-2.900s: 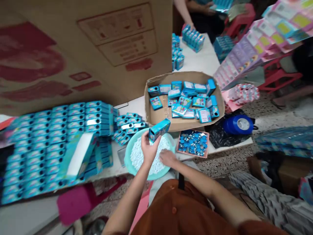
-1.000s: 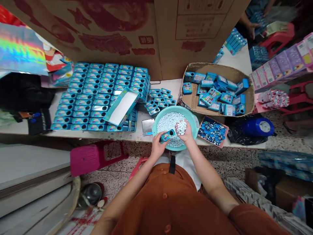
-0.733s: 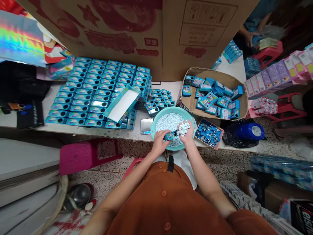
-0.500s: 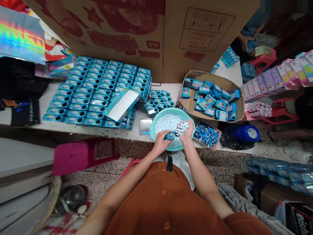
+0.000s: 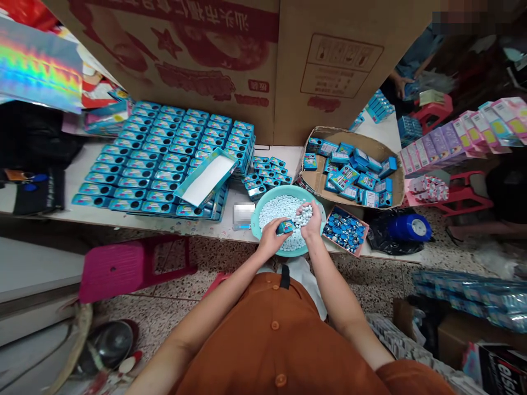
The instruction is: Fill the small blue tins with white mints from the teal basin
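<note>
A turquoise basin full of small white pellets stands at the table's front edge. Over it my left hand is closed around a small blue box. Beside that box, my right hand is cupped around a heap of white pellets, some of them at the box's end. Small blue boxes lie just behind the basin. To its right, a pink-edged tray holds blue and silver round pieces.
Rows of blue boxes fill the left of the table, with a white-lined tray tilted on them. A cut carton of blue boxes sits right. A large carton stands behind. Another person's hand shows at back right.
The view has shifted slightly. The pellet heap in my right hand looks smaller, and its fingers are curled further in. My left hand keeps hold of the blue box.
</note>
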A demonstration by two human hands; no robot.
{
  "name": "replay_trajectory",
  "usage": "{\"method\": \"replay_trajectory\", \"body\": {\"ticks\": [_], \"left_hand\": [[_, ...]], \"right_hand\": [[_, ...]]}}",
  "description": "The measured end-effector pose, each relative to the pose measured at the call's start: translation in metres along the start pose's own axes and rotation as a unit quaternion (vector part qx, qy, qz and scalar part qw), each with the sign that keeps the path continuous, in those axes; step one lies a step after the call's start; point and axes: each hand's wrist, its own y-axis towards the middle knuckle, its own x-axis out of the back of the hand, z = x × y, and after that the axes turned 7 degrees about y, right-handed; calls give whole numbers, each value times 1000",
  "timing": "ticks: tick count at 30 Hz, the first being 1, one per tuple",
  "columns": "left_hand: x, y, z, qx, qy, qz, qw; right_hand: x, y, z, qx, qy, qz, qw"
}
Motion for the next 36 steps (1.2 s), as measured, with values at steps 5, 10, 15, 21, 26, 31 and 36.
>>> {"method": "replay_trajectory", "body": {"ticks": [5, 10, 15, 21, 26, 31, 36], "left_hand": [[-1, 6, -3, -6, -4, 1, 1000], [-5, 10, -3, -3, -27, -6, 1000], [-7, 12, -8, 8, -37, -1, 999], [-11, 10, -9, 8, -50, -4, 999], [-7, 12, -9, 13, -64, -21, 998], [-5, 14, -14, 12, -67, -29, 997], [-4, 16, -13, 23, -79, -24, 996]], "right_hand": [[-3, 1, 5, 22, 13, -12, 1000], [-7, 0, 11, 29, 10, -12, 999], [-12, -2, 15, 44, -4, -5, 999], [-16, -1, 21, 41, 1, -15, 999], [-13, -2, 18, 58, -54, -6, 997], [-18, -4, 15, 111, -107, 2, 988], [-21, -5, 14, 122, -105, 28, 987]]}}
